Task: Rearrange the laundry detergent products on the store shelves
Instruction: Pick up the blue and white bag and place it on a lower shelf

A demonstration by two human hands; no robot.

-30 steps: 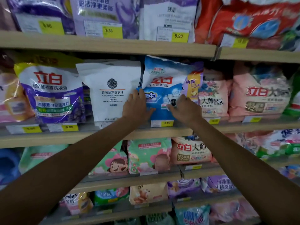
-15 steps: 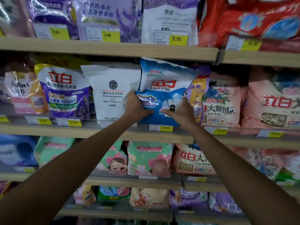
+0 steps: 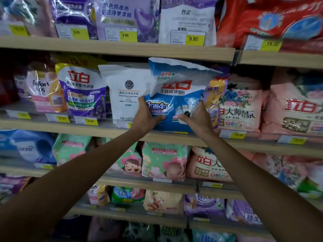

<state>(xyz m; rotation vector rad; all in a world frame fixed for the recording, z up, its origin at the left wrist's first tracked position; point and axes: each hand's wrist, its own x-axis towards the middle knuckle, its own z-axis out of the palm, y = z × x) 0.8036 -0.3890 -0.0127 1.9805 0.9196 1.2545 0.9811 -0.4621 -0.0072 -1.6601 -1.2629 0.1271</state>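
Note:
A blue and white detergent powder bag [image 3: 176, 88] stands tilted at the front of the second shelf [image 3: 111, 129], its lower edge at the shelf lip. My left hand [image 3: 146, 117] grips its lower left corner. Its lower right part is held by my right hand [image 3: 197, 118]. To its left stands a white laundry capsule pouch [image 3: 122, 91]. A purple and yellow pouch [image 3: 215, 91] shows behind the bag's right side, partly hidden.
A purple liquid detergent pouch [image 3: 82, 89] and a Comfort pouch [image 3: 42, 89] stand further left. Pink powder bags [image 3: 241, 105] fill the right of this shelf. Shelves above and below hold several more bags, with yellow price tags [image 3: 194, 39] along the edges.
Both hands have closed around the blue bag's lower corners and drawn it forward and tilted it. The view has shifted so the shelves sit further right.

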